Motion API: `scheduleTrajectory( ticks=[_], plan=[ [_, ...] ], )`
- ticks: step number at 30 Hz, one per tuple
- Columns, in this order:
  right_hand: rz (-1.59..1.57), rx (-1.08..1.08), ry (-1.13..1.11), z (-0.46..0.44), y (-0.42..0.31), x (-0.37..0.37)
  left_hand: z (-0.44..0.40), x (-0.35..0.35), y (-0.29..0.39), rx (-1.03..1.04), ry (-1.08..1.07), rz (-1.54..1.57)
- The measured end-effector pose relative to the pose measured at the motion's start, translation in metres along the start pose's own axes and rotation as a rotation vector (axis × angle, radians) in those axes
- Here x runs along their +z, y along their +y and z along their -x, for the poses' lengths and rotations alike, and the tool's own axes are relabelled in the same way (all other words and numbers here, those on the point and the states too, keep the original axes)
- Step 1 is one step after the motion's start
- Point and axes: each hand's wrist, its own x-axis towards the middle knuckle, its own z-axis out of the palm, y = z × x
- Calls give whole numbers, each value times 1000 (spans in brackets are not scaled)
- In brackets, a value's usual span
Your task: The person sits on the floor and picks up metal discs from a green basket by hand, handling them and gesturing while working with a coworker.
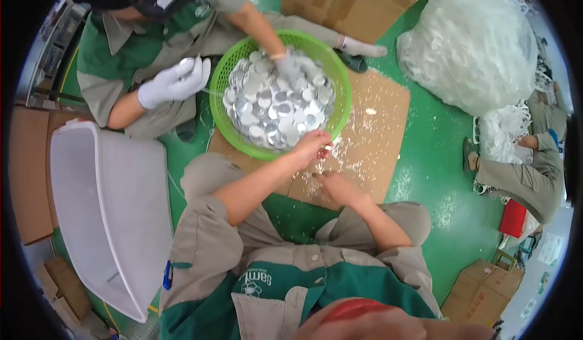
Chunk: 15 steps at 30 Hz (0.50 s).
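A green perforated plastic basket (347, 100) full of round silver discs (273, 106) stands in front of me. My left hand (313, 147) is at the basket's near rim, fingers curled round a small whitish piece (328, 147), perhaps a disc seen edge-on. Lower and to the right, my right hand (341, 188) is over the cardboard sheet (379, 139), its fingers bent in and the index finger and thumb pointing left. Whether it holds anything small I cannot make out. White scraps (340, 161) lie scattered on the cardboard below both hands.
Across the basket, a co-worker's gloved hand (291, 70) reaches into the discs; the other white glove (176, 84) is raised beside it. A white tub (133, 176) stands left, a big translucent bag (467, 42) at upper right. Another person (528, 158) sits at far right. Cardboard boxes (346, 3) surround the area.
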Motion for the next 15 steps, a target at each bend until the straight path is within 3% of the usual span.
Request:
scheduleTrajectory(
  ticks=[3,5,12,14,15],
  plan=[
    [67,76,-124,3,-11,-14,-9,-4,-7,12,-91,15],
    [28,42,-80,-7,16,23,-9,-2,-6,-26,-80,-2],
    [2,38,-72,3,0,-24,2,0,-10,-40,-74,-40],
    [-141,118,-15,-2,31,-21,2,7,-1,-30,-101,-63],
    [-220,188,125,15,21,-51,3,9,0,-35,-100,-66]
  ],
)
